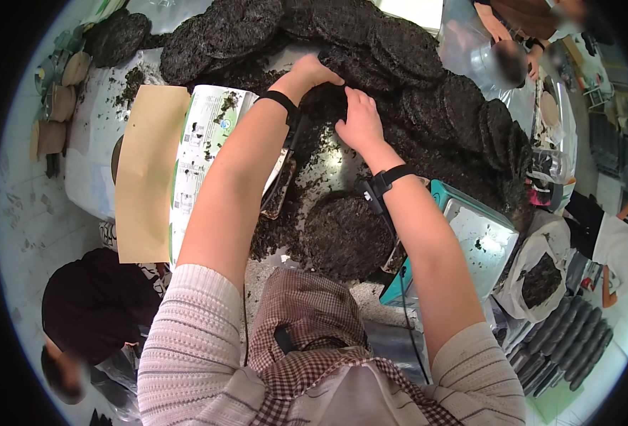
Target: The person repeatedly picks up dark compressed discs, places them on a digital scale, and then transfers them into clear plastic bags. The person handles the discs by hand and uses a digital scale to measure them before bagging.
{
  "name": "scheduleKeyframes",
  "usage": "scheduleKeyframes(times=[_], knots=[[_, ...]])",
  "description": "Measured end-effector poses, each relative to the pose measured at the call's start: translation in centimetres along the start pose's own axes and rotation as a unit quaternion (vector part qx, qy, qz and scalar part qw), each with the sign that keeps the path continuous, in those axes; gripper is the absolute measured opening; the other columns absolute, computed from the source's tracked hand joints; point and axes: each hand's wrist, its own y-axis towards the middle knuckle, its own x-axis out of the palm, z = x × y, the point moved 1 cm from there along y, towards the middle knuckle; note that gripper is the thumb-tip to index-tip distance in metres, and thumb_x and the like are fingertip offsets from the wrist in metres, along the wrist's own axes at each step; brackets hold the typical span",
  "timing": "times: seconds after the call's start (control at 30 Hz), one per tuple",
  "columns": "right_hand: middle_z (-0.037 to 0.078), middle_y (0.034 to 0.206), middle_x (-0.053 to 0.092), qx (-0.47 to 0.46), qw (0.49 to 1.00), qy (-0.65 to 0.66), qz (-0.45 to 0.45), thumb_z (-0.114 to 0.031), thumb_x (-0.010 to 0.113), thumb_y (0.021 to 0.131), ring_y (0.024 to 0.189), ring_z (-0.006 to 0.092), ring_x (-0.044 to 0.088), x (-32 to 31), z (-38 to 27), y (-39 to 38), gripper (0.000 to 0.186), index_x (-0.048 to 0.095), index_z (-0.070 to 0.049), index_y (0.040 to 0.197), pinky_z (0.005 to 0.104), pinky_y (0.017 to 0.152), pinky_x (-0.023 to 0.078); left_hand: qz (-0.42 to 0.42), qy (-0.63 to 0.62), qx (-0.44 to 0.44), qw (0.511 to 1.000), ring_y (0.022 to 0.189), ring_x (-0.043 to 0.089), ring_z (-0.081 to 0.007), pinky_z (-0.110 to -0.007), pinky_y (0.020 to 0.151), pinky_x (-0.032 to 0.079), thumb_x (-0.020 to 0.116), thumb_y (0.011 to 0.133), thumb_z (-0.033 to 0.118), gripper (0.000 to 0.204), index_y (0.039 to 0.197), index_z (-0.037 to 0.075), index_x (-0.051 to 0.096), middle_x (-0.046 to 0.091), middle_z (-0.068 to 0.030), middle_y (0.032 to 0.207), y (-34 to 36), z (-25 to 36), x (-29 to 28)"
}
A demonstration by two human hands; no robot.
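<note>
Dark, rough round discs that look like dried seaweed lie in overlapping stacks along the far side of the table. My left hand [314,72] is closed at the near edge of one disc [360,65], its fingertips partly hidden against the dark material. Just to the right and nearer, my right hand [362,122] has its fingers stretched forward and its thumb apart, over loose dark crumbs. Another single disc [348,238] lies flat close to my body, between my forearms.
Left of my left arm stand a tan board [150,174] and a printed white package sheet [204,163]. A teal-edged metal box [470,238] is beside my right forearm. Further right are a white sack [541,263] with dark flakes and several dark packed rolls [570,334]. Other people work nearby.
</note>
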Motion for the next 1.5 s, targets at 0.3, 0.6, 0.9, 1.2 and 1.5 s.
scheduleKeyframes(times=[0.3, 0.6, 0.9, 1.2, 1.5], knots=[[0.018, 0.131, 0.065, 0.027, 0.967, 0.251, 0.028, -0.006, 0.071, 0.089, 0.12, 0.0295, 0.067, -2.4, 3.9, 0.9, 0.041, 0.064, 0.001, 0.129, 0.0401, 0.102, 0.056, -0.043, -0.137, -0.065, 0.987, 0.12, 0.065, -0.0327, -0.044, 0.099, 0.052, 0.098, 0.065, 0.028, 0.088, 0.133, -0.011, 0.058, 0.067, -0.0222, 0.128, -4.3, -4.7, -1.2], [0.017, 0.129, 0.07, 0.083, 0.953, 0.288, -0.049, -0.023, 0.072, 0.098, 0.112, 0.0259, 0.071, -3.0, 2.7, -0.5, 0.042, 0.064, 0.0, 0.133, 0.0375, 0.099, 0.056, -0.018, -0.216, -0.055, 0.975, 0.12, 0.066, -0.0295, -0.04, 0.107, 0.05, 0.092, 0.076, 0.01, 0.085, 0.144, -0.012, 0.046, 0.067, -0.0204, 0.13, -15.5, -7.8, -6.8], [0.01, 0.126, 0.068, 0.128, 0.71, 0.69, -0.049, -0.006, 0.066, 0.102, 0.112, 0.0178, 0.065, -9.4, -2.1, -8.9, 0.038, 0.057, 0.004, 0.138, 0.0364, 0.099, 0.054, -0.066, -0.335, 0.012, 0.94, 0.111, 0.069, -0.0231, -0.036, 0.103, 0.054, 0.092, 0.077, 0.005, 0.081, 0.143, -0.009, 0.046, 0.069, -0.0167, 0.125, -27.9, -0.9, -8.1], [0.013, 0.132, 0.067, 0.213, 0.666, 0.703, 0.127, -0.004, 0.062, 0.104, 0.118, 0.0227, 0.067, -20.8, 7.7, -31.9, 0.032, 0.056, 0.002, 0.135, 0.0414, 0.104, 0.055, 0.02, -0.061, 0.293, 0.954, 0.135, 0.056, -0.0377, -0.043, 0.113, 0.048, 0.093, 0.073, 0.024, 0.1, 0.153, -0.004, 0.038, 0.054, -0.0262, 0.144, -38.0, 15.6, 5.9], [0.011, 0.127, 0.069, 0.265, 0.789, 0.514, 0.209, -0.005, 0.063, 0.103, 0.116, 0.02, 0.066, -22.1, 17.4, -44.4, 0.038, 0.056, 0.003, 0.139, 0.0379, 0.101, 0.053, 0.02, 0.023, 0.342, 0.939, 0.135, 0.054, -0.0405, -0.046, 0.113, 0.046, 0.093, 0.072, 0.025, 0.096, 0.151, 0.002, 0.044, 0.056, -0.0228, 0.143, -42.9, 19.6, 21.6]])
